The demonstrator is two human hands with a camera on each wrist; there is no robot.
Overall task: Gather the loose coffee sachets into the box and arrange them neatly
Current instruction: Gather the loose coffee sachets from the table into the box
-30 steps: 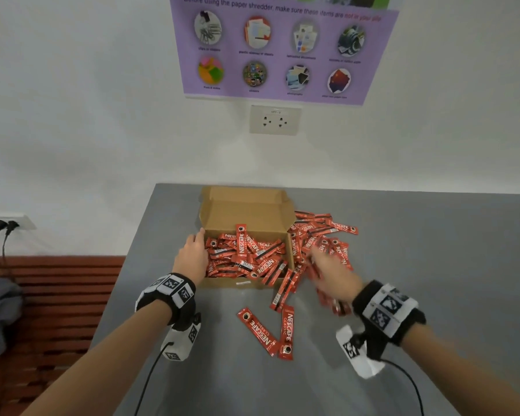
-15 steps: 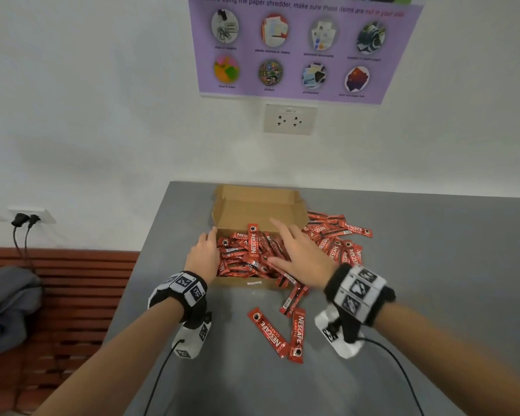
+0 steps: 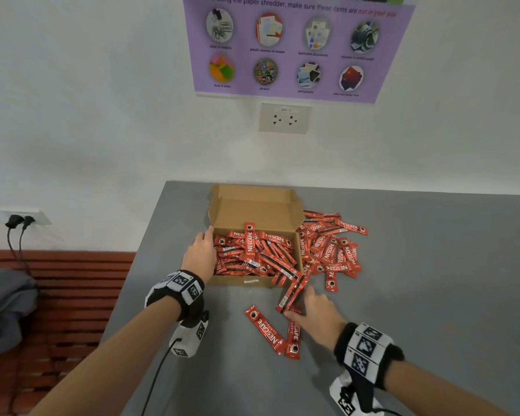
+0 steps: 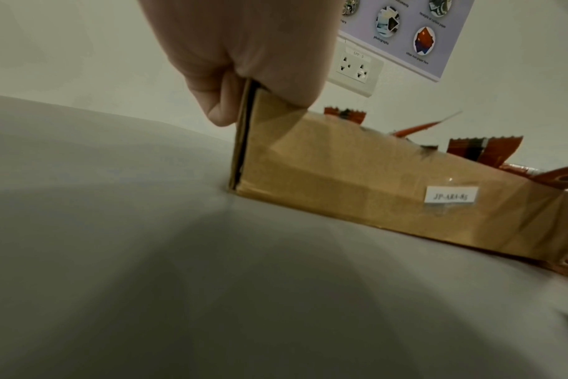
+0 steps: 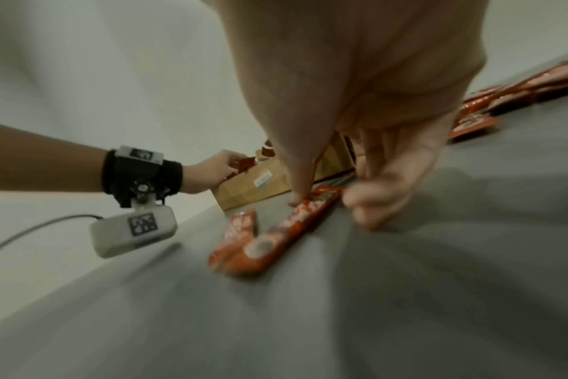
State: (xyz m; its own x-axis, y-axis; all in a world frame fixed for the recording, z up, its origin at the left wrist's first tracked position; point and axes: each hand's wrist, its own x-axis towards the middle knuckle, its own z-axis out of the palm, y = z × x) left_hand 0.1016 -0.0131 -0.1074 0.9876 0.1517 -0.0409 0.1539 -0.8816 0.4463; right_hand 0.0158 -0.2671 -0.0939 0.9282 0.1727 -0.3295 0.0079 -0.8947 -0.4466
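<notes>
An open cardboard box (image 3: 254, 205) sits at the back left of the grey table, with several red Nescafe sachets (image 3: 252, 253) jumbled inside. A loose pile of sachets (image 3: 330, 250) lies right of it, and some sachets (image 3: 293, 291) hang over its front right corner. In front of the box two sachets (image 3: 264, 330) lie flat on the table. My left hand (image 3: 200, 253) grips the box's left wall (image 4: 243, 143), thumb outside. My right hand (image 3: 318, 313) hovers low over the nearer sachet (image 5: 292, 225), thumb tip touching it, fingers spread beside it.
The table (image 3: 433, 295) ends close to the left of the box; beyond that edge are a wooden bench (image 3: 57, 295) and a grey bag (image 3: 3, 310). A wall with a socket (image 3: 284, 118) and a poster rises right behind the box.
My right hand has pulled back from inside the box to the sachets on the table in front of it. My left hand stays on the box's left wall.
</notes>
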